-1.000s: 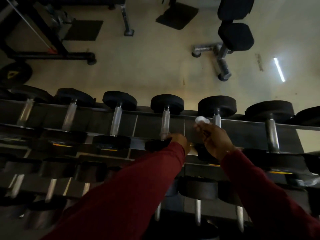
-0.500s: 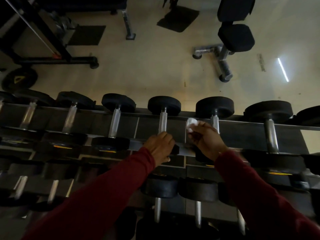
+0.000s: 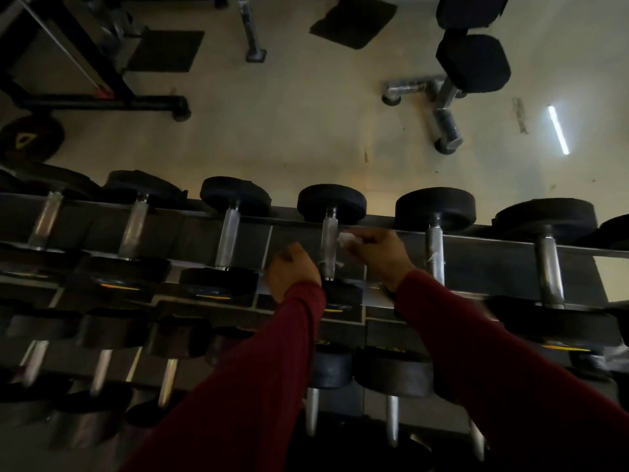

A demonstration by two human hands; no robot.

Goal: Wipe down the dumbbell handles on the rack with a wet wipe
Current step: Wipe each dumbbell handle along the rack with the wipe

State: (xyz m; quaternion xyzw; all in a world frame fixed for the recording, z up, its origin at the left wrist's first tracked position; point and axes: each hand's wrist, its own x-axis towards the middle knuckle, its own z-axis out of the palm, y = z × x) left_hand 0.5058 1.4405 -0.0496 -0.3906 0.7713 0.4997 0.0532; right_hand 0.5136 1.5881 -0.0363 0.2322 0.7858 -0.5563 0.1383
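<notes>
While right hand [image 3: 377, 255] pinches wipe [image 3: 344, 239] beside handle [image 3: 329, 248], left hand [image 3: 292, 271], fingers curled empty, waits; next: wrap wipe round handle.

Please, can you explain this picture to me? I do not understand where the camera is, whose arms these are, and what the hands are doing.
The camera sits on a person's head and looks down, so the two red sleeves are that person's own arms. Below is a dumbbell rack in a gym, with dumbbells lying in rows. The right hand pinches a white wipe beside a metal handle. The left hand is just left of that handle; its grip is unclear. Beyond the rack are the floor and a bench.
</notes>
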